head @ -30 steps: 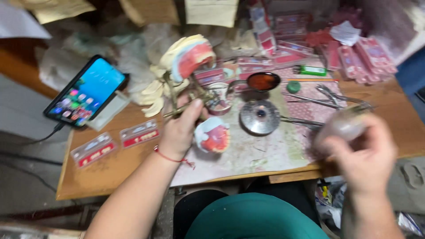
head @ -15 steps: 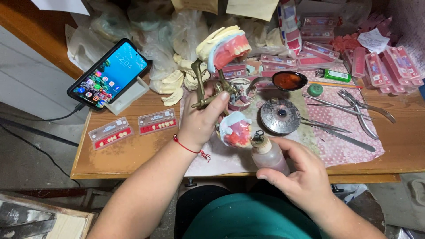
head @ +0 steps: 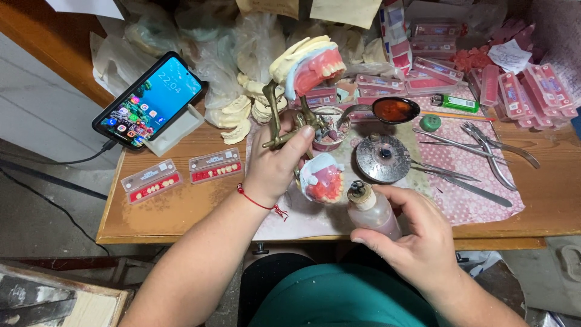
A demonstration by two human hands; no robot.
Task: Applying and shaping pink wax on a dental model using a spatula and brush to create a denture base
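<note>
My left hand [head: 275, 163] grips the brass frame of a dental articulator [head: 284, 124]. Its raised upper arm carries a cream plaster cast with pink wax and teeth [head: 308, 63]. The lower cast with pink wax [head: 322, 181] lies just right of that hand. My right hand [head: 417, 233] holds a small clear bottle of pinkish liquid [head: 372, 209], its nozzle tilted toward the lower cast. A small bowl of pink material [head: 330, 128] sits behind the articulator.
A phone on a stand [head: 148, 100] leans at the table's left. Two tooth cards [head: 181, 172] lie in front of it. A round metal lid [head: 381, 157], a spoon with red wax [head: 393, 110], metal instruments [head: 478, 148] and pink tooth boxes [head: 532, 91] fill the right side.
My right hand came in from the right with the bottle and now holds it beside the lower cast. The left hand stayed on the articulator.
</note>
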